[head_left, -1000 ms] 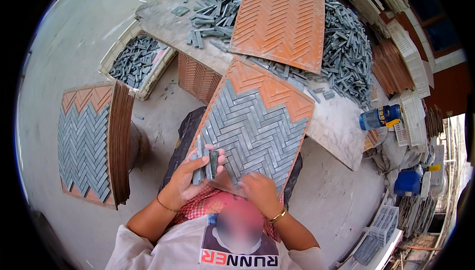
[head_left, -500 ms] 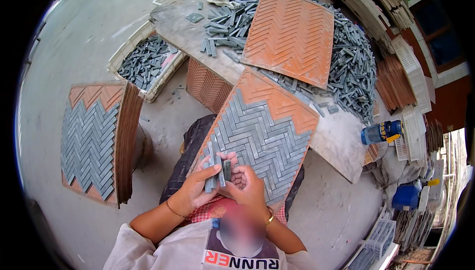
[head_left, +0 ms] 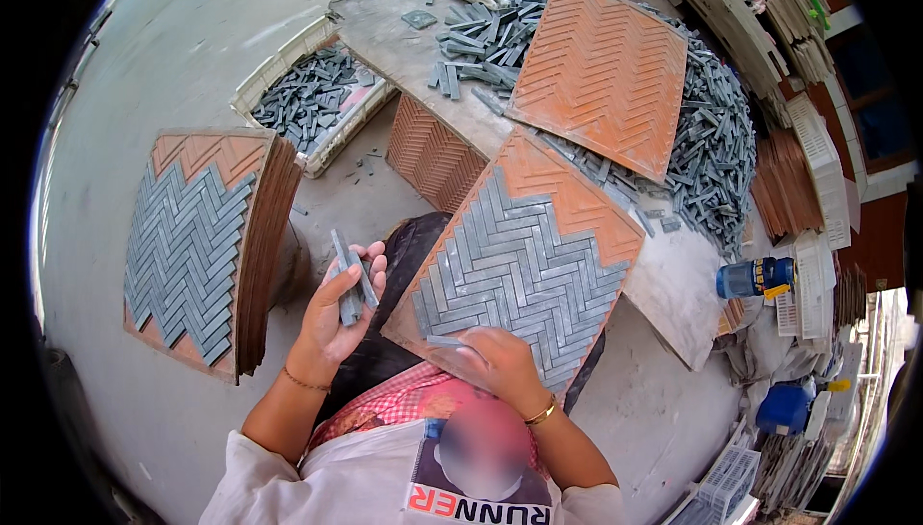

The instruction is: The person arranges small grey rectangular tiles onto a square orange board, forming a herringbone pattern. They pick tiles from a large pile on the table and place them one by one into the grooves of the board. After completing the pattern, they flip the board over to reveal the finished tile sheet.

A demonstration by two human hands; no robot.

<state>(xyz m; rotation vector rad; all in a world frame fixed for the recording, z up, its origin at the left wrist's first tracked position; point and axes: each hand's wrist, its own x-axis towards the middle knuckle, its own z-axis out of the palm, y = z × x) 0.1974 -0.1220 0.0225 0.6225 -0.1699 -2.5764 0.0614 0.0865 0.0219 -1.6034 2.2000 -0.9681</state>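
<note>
My left hand (head_left: 327, 325), raised off the tray's left side, is closed around several grey strip tiles (head_left: 350, 306). Across my lap lies an orange grooved tray (head_left: 546, 182), mostly filled with grey strip tiles in a herringbone pattern (head_left: 519, 270); bare grooves show along its far end. Over the tray's near end, my right hand (head_left: 502, 367) has its fingers closed at a single grey strip tile (head_left: 444, 340), which lies at the edge of the pattern. The palm side of the right hand is hidden.
A heap of loose strip tiles (head_left: 711, 131) covers the table, with an empty orange tray (head_left: 601, 73) on it. At left stand stacked trays topped by a tiled one (head_left: 187, 256). A white crate (head_left: 380, 97) holds more tiles. A blue bottle (head_left: 750, 278) stands at the table's right.
My hands have parted. The left one moved left, away from the tray, with its strip tiles; the right one moved onto the tray's near end with one tile. The view has shifted slightly.
</note>
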